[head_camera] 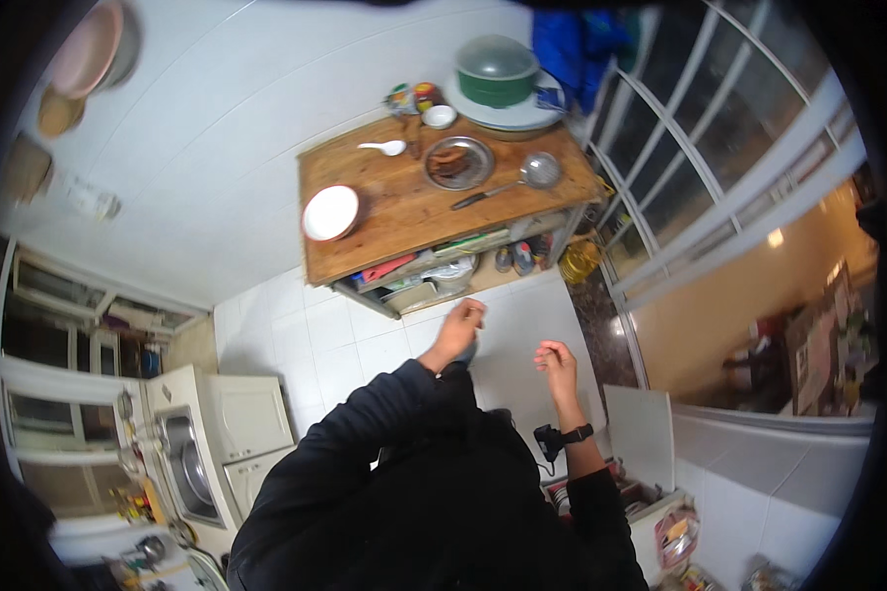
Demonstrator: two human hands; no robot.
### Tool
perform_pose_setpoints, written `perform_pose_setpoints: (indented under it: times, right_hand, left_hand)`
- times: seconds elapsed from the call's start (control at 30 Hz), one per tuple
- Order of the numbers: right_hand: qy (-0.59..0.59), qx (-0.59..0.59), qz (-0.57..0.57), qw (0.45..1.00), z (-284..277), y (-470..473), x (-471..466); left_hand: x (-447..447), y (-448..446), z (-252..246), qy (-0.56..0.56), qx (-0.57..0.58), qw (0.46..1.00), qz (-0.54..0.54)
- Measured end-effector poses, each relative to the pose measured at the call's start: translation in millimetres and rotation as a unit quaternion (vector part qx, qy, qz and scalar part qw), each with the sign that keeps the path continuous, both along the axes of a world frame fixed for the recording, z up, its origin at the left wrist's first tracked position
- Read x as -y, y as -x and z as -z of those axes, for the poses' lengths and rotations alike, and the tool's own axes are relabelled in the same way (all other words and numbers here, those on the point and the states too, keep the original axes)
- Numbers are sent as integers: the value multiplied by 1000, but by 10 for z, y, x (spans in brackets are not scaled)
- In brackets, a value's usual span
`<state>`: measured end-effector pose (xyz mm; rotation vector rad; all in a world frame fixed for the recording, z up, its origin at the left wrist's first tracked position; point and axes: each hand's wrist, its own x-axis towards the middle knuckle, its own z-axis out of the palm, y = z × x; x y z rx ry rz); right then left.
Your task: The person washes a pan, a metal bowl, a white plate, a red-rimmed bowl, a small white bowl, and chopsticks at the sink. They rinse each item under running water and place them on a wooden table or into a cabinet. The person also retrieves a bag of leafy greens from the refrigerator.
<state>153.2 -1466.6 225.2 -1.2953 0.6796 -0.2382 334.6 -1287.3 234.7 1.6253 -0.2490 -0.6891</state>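
Observation:
My left hand [460,327] hangs in the air over the white floor tiles, just short of the wooden table, fingers loosely curled with no object visible in it. To its right my right hand [559,362] is raised with bent fingers apart, holding nothing. On the wooden table [384,221] stand a white bowl [331,213] at the left and a metal plate with brown food [458,162] near the middle. Right of the plate lies a skimmer [539,171] with a black handle. A white spoon [392,148] and a small white bowl [439,117] are towards the wall.
A green pot with a lid [497,74] stands on a large white tray at the table's back right. Shelves under the tabletop hold bottles and bags. An oil bottle [579,261] is by the table's right leg. A sink [190,469] is at the left, glazed doors at the right.

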Motion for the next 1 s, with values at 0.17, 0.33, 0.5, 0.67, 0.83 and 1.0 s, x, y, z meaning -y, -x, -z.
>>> perform_pose_setpoints:
  times: [0.17, 0.33, 0.5, 0.67, 0.83, 1.0]
  right_hand:
    - [-7, -11, -91, 996, -82, -557, -500]
    - [3, -47, -106, 993, -114, -988, -899]
    - [24, -75, -74, 994, -41, -1451, -1226]
    - [-1, -123, -40, 992, 18, -1786, -1598]
    - [-14, -118, -1, 993, 45, -1930, -1828]
    - [-25, -65, 47, 996, 63, -1802, -1832]
  left_hand:
    - [-1352, -790, -33, -52, -85, 976, -196]
    - [-2068, -1677, 27, -5, -163, 945, -282]
    - [-2300, -2745, 357, 49, -232, 927, -290]
    - [-2374, -3407, 583, 10, -212, 935, -284]
    - [-2228, -3443, 471, -32, -58, 967, -245]
    - [-1617, -2908, 247, 19, -41, 994, -100]
